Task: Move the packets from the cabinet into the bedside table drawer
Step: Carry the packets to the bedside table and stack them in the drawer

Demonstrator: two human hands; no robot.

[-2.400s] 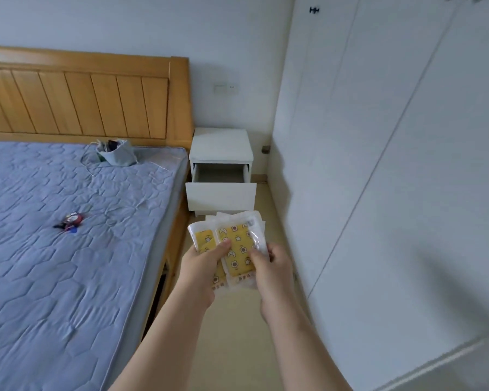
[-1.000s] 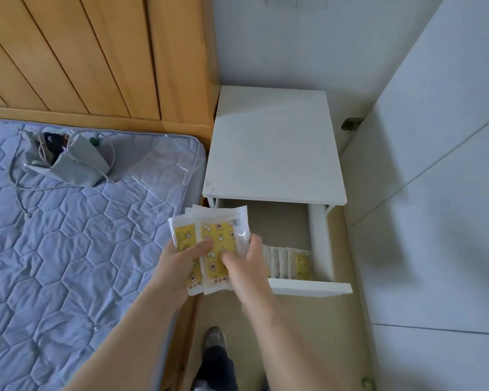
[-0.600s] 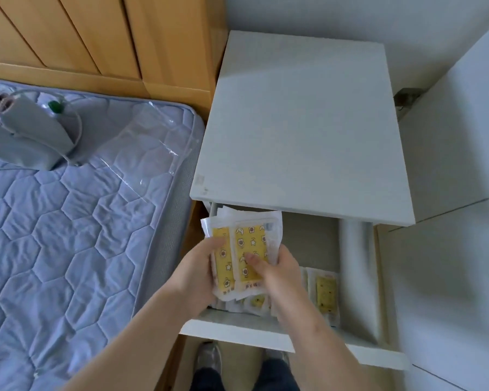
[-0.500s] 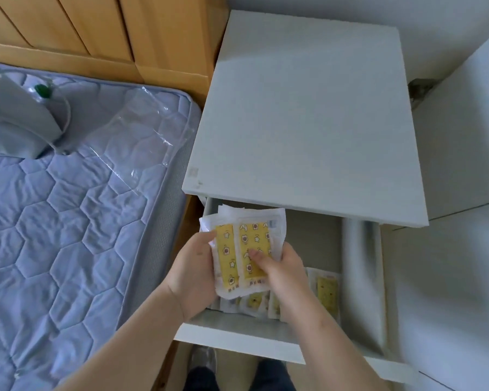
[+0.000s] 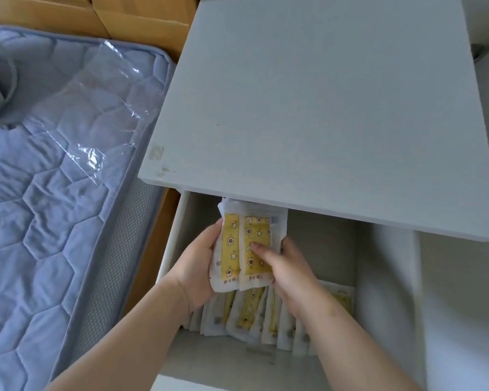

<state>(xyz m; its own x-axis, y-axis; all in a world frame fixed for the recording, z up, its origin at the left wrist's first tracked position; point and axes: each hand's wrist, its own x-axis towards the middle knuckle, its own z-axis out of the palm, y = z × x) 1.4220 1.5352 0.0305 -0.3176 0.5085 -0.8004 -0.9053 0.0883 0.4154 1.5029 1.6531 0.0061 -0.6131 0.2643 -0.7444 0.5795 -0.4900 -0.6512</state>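
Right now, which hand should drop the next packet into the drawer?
Right, likely. The right hand pinches the stack at its front, thumb on the top packet, above the row in the drawer. The left hand wraps the stack's left edge and can just hold.

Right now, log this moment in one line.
phase: placing | left hand: grips stack | right hand: pinches stack | stack: over open drawer, above packet row | released: not yet

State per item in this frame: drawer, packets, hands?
drawer: open.
held packets: fanned stack, gripped by both hands over the drawer.
row of packets: standing on edge in the drawer, near its front.
left hand: grips held packets' left edge.
right hand: grips their right edge, thumb on front.
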